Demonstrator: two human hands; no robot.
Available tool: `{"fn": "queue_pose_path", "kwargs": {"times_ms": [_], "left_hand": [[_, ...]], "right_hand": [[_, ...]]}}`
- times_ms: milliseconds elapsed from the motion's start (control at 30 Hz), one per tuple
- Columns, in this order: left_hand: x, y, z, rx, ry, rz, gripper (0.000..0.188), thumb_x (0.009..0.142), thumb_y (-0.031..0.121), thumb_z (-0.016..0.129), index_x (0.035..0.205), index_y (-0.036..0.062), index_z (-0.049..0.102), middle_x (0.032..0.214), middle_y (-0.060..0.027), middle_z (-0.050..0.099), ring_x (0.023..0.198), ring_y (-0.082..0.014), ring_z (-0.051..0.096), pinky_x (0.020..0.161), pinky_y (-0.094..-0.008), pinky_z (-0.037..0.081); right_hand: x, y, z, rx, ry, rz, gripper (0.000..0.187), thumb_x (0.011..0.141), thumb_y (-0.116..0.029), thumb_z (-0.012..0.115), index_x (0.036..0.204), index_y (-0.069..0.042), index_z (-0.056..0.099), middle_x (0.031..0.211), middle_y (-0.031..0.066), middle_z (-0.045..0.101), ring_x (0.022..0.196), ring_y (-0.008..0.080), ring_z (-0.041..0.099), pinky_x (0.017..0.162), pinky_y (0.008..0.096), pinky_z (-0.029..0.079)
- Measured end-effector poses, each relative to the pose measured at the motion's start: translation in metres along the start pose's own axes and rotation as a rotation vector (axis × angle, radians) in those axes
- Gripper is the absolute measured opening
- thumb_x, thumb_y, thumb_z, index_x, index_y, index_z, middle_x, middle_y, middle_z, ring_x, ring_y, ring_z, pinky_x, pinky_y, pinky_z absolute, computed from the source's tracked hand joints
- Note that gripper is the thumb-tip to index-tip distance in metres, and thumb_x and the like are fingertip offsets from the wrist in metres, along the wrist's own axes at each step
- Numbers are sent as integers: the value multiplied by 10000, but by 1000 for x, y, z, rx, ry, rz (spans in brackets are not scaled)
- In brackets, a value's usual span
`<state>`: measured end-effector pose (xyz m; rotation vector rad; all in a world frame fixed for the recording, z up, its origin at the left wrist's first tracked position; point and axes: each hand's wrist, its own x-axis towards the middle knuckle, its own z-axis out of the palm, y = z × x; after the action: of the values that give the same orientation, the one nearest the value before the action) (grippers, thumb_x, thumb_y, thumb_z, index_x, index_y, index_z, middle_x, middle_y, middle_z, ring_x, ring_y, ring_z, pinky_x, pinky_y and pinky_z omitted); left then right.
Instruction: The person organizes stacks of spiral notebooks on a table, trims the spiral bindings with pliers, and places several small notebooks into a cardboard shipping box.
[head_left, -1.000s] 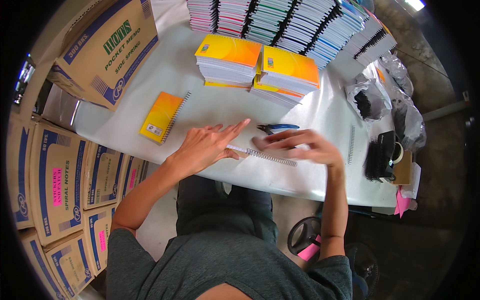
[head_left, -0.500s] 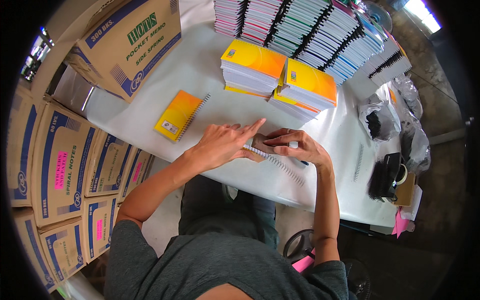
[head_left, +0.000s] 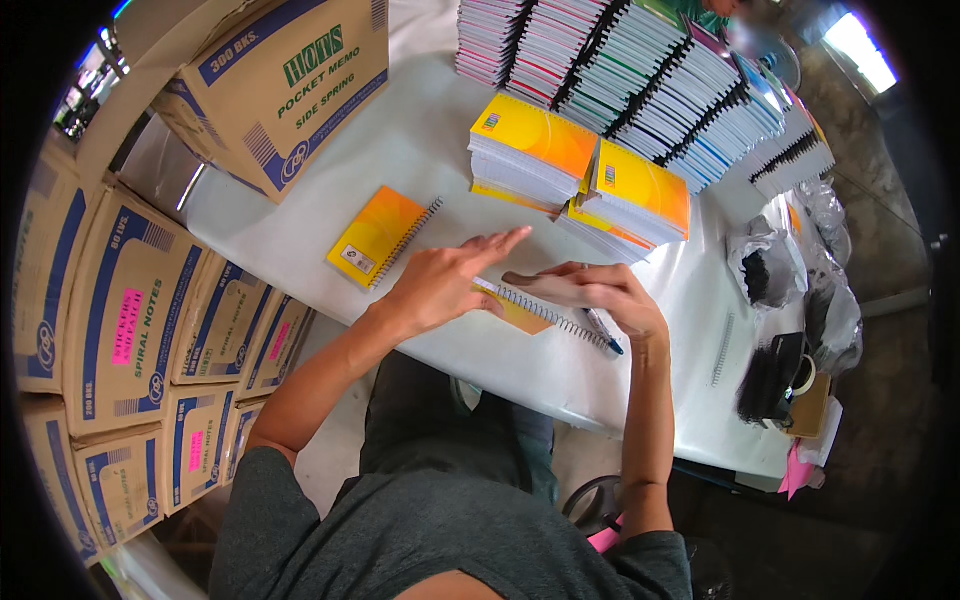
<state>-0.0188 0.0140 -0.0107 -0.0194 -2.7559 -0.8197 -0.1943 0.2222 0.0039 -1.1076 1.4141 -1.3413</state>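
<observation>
A small yellow-orange notebook (head_left: 526, 316) lies at the table's near edge, a metal spiral coil (head_left: 560, 322) along its far side and trailing past its right end. My left hand (head_left: 440, 286) grips the notebook's left end, thumb on the near side, fingers stretched over the far side. In my right hand (head_left: 622, 298) is a flat brown piece (head_left: 525, 282), blurred, its tip just above the coil; its kind I cannot make out. Beneath that hand lies a blue-tipped pen (head_left: 613, 345). Another orange-yellow spiral notebook (head_left: 383, 236) rests left of my left hand.
Two stacks of yellow-orange notebooks (head_left: 535, 130) stand beyond my hands, with rows of black-bound notebooks (head_left: 640, 90) behind. A loose coil (head_left: 722, 350), plastic bags (head_left: 765, 262) and a tape roll (head_left: 803, 375) lie right. Cartons (head_left: 300, 90) stand at left.
My right hand has drawn slightly right and back with the brown piece, uncovering more of the coil and notebook. The whole view has shifted a little. My left hand keeps its place on the notebook.
</observation>
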Motion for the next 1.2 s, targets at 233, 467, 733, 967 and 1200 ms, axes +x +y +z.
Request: {"fn": "queue_pose_path", "kwargs": {"times_ms": [233, 467, 733, 967, 1200], "left_hand": [[-9, -10, 17, -619, 183, -210, 1112, 614, 84, 864, 1523, 230, 241, 1346, -155, 564, 1216, -225, 577, 884, -310, 497], [-15, -16, 24, -641, 168, -221, 1096, 645, 139, 845, 1528, 234, 203, 1321, -179, 571, 1253, -312, 523, 940, -354, 494], [-17, -22, 32, -767, 229, -213, 1111, 652, 168, 842, 1532, 221, 166, 1379, -188, 517, 1233, -307, 547, 992, -371, 490], [-22, -32, 34, -819, 158, -154, 912, 747, 216, 798, 1492, 114, 283, 1411, -174, 491, 1262, -262, 525, 1043, -358, 441], [-15, -25, 12, -949, 133, -134, 581, 857, 254, 701, 1359, 34, 508, 1383, -109, 540, 1275, -222, 521, 1030, -337, 423]], "right_hand": [[6, 11, -1, 21, -13, 9, 471, 848, -359, 664, 1061, 60, 699, 1162, 163, 650, 1043, 250, 594, 943, 334, 436], [22, -15, 18, -189, -19, 94, 465, 856, -348, 659, 1068, 65, 690, 1147, 158, 656, 1044, 242, 587, 965, 331, 415], [33, -16, 25, -193, -56, 58, 464, 864, -363, 633, 1064, 52, 693, 1112, 130, 669, 1001, 229, 599, 929, 322, 441], [22, -16, 28, -343, 58, 74, 458, 847, -382, 669, 1083, 10, 704, 1123, 144, 668, 1006, 222, 615, 928, 334, 453], [-94, -29, -13, -1102, 623, 336, 338, 774, -249, 778, 1045, -54, 727, 1153, 157, 649, 1136, 297, 573, 989, 389, 399]]}}
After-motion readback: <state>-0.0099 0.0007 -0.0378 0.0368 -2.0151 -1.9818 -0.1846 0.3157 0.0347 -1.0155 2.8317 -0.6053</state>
